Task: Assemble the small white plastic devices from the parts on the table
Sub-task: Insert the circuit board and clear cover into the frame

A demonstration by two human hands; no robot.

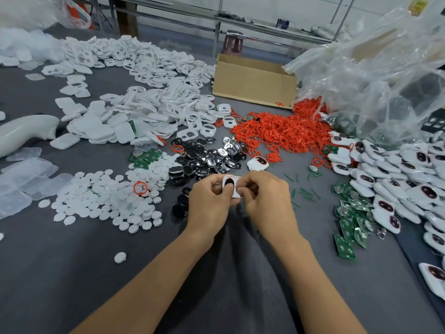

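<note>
Above the grey table (72, 273), head view: both forearms reached forward, hands meeting at the middle.
Left hand (209, 198): fingers curled round the white device (231, 180), thumb by its dark window.
Right hand (267, 196): fingertips pinched the white device's right edge.
Device's place: held between both hands, just above the table, near black pieces (204, 160).

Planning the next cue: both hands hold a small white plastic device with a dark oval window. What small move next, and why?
Probably press the thumb of the left hand down on the dark oval window to seat it. That thumb lies at the window's edge, and the right hand braces the small white plastic device above the grey table.
</note>
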